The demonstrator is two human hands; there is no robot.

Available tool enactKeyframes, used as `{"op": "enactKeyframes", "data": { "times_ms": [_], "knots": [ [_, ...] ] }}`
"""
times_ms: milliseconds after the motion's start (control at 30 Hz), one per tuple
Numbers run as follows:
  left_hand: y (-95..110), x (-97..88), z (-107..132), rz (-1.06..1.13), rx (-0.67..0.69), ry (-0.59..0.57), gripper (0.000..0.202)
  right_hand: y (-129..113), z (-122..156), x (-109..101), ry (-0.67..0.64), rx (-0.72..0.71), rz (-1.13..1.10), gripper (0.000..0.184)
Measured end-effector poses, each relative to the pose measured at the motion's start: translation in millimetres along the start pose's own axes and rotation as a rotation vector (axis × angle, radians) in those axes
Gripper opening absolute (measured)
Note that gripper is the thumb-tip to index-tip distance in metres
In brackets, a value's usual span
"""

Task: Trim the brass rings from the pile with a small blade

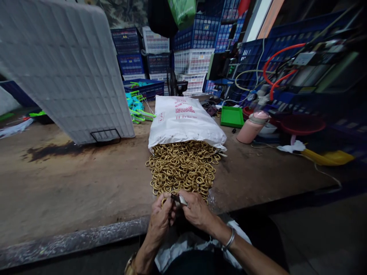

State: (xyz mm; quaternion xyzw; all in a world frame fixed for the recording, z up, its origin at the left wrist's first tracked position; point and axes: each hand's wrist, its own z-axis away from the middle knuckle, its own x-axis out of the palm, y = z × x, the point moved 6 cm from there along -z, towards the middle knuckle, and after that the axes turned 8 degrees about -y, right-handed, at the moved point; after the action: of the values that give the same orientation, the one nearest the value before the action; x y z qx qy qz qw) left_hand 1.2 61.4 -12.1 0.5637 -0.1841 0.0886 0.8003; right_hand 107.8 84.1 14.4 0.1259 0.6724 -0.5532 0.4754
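My left hand [161, 218] is closed in a pinch on a gold ring [163, 201] at the near end of a pile. Beside it, my right hand [197, 211] grips a small tool [181, 199] with a pale handle and a dark tip. That tip meets the fingers of my left hand; whether it touches the ring I cannot tell. Just beyond both hands, many loose gold rings [183, 166] spill over the table from the open mouth of a white sack [186, 118] with red print.
On the wooden table [114, 183], a tall pale ribbed panel [77, 72] stands at left in a black wire stand. A pink bottle [252, 126], a green tray [231, 117] and a yellow scoop [329, 156] are at right. Stacked crates [193, 61] rise behind.
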Motion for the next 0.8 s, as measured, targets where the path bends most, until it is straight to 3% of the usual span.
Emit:
{"op": "enactKeyframes", "data": {
  "times_ms": [333, 433, 533, 600, 700, 800],
  "knots": [
    [1.7, -2.6, 5.2, -0.116, 0.003, 0.042, 0.038, -13.7, 3.4, -2.2, -0.146, 0.144, 0.234, 0.029],
    [6.3, -3.2, 18.4, -0.165, 0.018, 0.039, 0.036, -15.5, 3.8, -2.4, -0.133, 0.148, 0.278, 0.031],
    [5.5, 1.9, 41.0, -0.274, 0.021, -0.031, 0.034, -3.3, 3.6, -6.0, -0.103, 0.237, 0.323, 0.025],
    [-7.4, 6.5, 54.9, -0.281, -0.031, -0.13, 0.036, 3.9, 3.9, -10.2, -0.066, 0.258, 0.324, 0.024],
    [-45.7, 2.6, 64.3, -0.208, -0.235, -0.205, 0.037, 7.8, 6.0, -12.7, 0.015, 0.199, 0.265, 0.025],
    [-83.7, -17.4, 59.2, 0.022, -0.425, -0.039, 0.03, 8.1, 10.1, -6.5, 0.083, 0.14, 0.191, 0.023]
  ]
}}
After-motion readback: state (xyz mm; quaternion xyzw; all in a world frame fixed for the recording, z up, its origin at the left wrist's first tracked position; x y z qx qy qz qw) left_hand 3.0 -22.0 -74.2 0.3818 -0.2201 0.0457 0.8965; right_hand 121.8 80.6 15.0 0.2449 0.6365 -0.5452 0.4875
